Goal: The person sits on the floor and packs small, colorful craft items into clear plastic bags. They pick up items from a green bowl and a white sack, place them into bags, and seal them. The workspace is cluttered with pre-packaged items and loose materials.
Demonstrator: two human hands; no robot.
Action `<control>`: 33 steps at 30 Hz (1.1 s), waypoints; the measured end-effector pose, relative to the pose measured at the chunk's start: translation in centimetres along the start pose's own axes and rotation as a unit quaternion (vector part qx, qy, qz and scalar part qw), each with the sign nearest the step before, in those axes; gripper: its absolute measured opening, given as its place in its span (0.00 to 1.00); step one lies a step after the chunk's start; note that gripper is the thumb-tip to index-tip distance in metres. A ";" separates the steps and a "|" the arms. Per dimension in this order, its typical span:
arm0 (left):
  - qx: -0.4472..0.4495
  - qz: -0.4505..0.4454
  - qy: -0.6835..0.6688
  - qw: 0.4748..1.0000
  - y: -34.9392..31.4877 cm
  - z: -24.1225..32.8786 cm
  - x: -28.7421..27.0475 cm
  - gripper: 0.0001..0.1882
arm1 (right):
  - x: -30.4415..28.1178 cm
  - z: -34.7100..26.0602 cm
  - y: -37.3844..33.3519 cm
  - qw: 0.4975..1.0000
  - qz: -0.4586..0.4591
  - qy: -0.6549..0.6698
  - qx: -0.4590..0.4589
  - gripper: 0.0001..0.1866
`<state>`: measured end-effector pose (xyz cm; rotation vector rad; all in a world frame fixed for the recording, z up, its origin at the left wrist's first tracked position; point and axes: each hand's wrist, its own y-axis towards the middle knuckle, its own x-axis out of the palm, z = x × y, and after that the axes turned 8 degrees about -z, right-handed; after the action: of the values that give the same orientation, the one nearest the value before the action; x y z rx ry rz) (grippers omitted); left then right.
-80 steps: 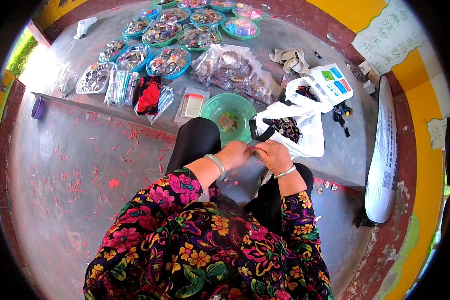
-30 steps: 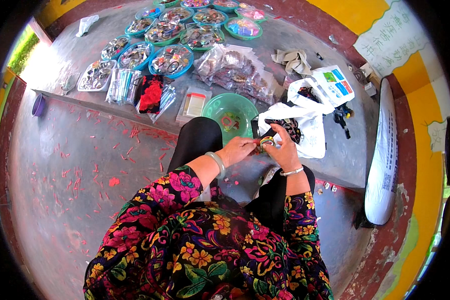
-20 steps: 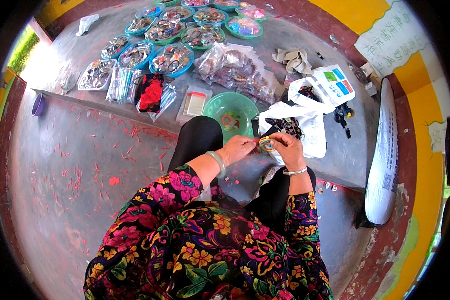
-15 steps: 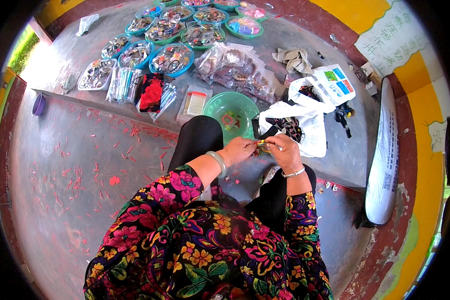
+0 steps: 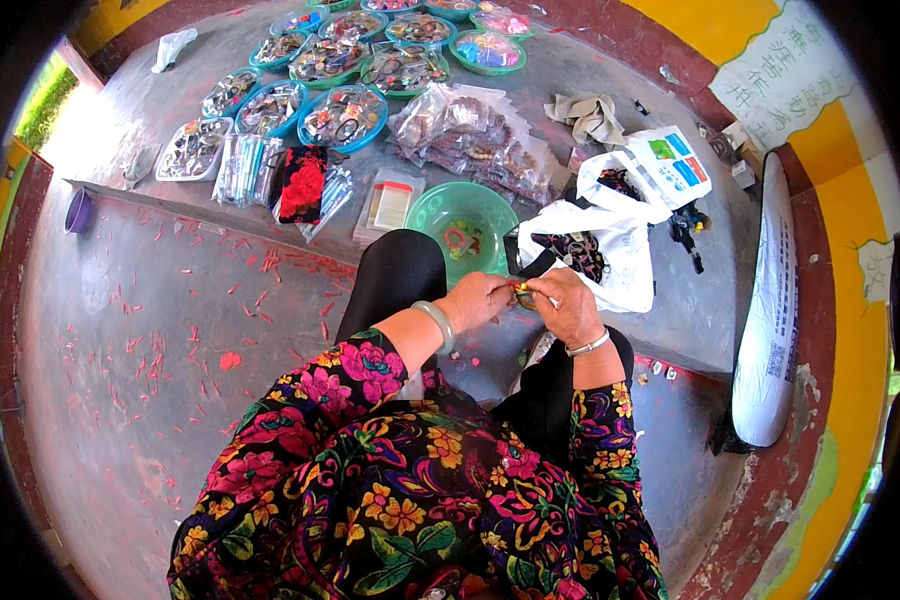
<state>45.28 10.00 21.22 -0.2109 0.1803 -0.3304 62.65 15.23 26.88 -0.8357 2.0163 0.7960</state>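
My left hand [image 5: 477,300] and my right hand [image 5: 568,308] meet above my knees, fingers closed in a pinch. Between their fingertips is a small red and yellow band-like piece [image 5: 521,289], too small to make out fully. Just beyond them stands a green translucent basin [image 5: 422,212] with a few small coloured pieces [image 5: 460,240] on its bottom. Right of the basin, an open white plastic bag [image 5: 630,265] holds dark patterned items [image 5: 582,258]. A pale bangle circles my left wrist and a silver one my right.
Several bag-filled basins [image 5: 345,118] crowd the raised floor ahead, with clear packets [image 5: 480,140] nearer. A red-and-black floral pouch [image 5: 303,185] lies left. Red scraps [image 5: 230,361] litter the lower floor. A long white wrapped roll [image 5: 765,330] leans by the right wall.
My right fingers have shifted slightly on the small red and yellow piece, and it has turned between the fingertips. My left hand has barely moved.
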 end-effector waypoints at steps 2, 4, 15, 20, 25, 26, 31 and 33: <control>0.011 0.002 -0.005 1.000 -0.1 0.0 0.0 0.14 | 0.3 0.1 0.0 1.000 0.009 0.000 -0.004 0.07; 0.028 -0.009 0.009 1.000 0.0 0.0 0.0 0.14 | 0.3 0.1 -0.1 1.000 0.010 -0.004 -0.004 0.05; 0.059 -0.020 0.069 0.996 0.2 -0.4 0.2 0.14 | 0.6 0.2 -0.4 0.992 -0.092 -0.086 -0.011 0.02; 0.017 -0.015 -0.070 0.997 0.3 -0.2 -0.4 0.15 | 0.3 -1.3 0.3 0.999 0.000 -0.011 0.042 0.09; 0.001 -0.017 -0.186 0.982 0.8 -1.4 -0.1 0.16 | -0.1 -1.1 0.4 0.999 -0.028 0.015 0.024 0.11; 0.006 -0.017 -0.170 0.985 0.9 -1.7 -0.2 0.16 | -0.2 -1.1 0.5 0.999 -0.032 0.021 0.021 0.11; -0.007 -0.046 -0.094 0.995 0.3 -0.1 -0.3 0.15 | 0.1 -1.5 0.4 0.994 0.005 0.074 0.084 0.10; -0.021 -0.062 -0.107 0.992 0.0 0.2 0.0 0.15 | 0.1 -1.4 0.4 0.992 -0.004 0.087 0.091 0.09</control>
<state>45.35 10.07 21.39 -0.2985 -0.0372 -0.4252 61.69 14.31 27.56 -0.8300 2.1988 0.5409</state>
